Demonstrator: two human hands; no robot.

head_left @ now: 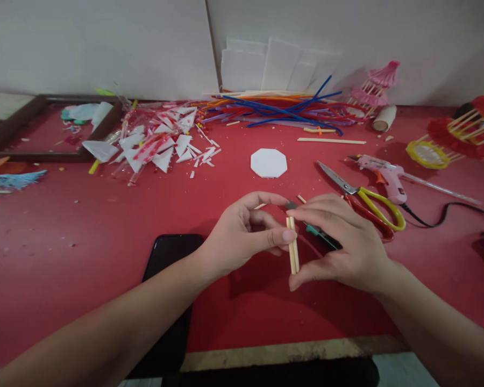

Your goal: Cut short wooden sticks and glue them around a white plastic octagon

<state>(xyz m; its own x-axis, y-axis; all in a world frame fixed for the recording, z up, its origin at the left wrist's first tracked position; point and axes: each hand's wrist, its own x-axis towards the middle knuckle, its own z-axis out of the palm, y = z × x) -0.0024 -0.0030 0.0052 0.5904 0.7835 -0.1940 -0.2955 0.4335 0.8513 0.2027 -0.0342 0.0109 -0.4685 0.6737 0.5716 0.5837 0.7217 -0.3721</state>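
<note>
Both hands meet over the red table (84, 252) near its front edge. A pair of short wooden sticks (292, 251) stands upright between them. My left hand (242, 234) pinches the sticks near their top with thumb and forefinger. My right hand (342, 244) grips them from the other side, thumb at the lower end and forefinger at the top. A small teal-handled tool (320, 234) shows under the right hand's fingers; whether that hand holds it I cannot tell.
A black phone (167, 258) lies under my left wrist. Yellow-and-red scissors (363, 201), a pink glue gun (383, 172) with its cord, a white foam octagon (268, 162), white scraps (157, 142), coloured pipe cleaners (282, 110) and small paper lanterns (460, 134) lie farther back.
</note>
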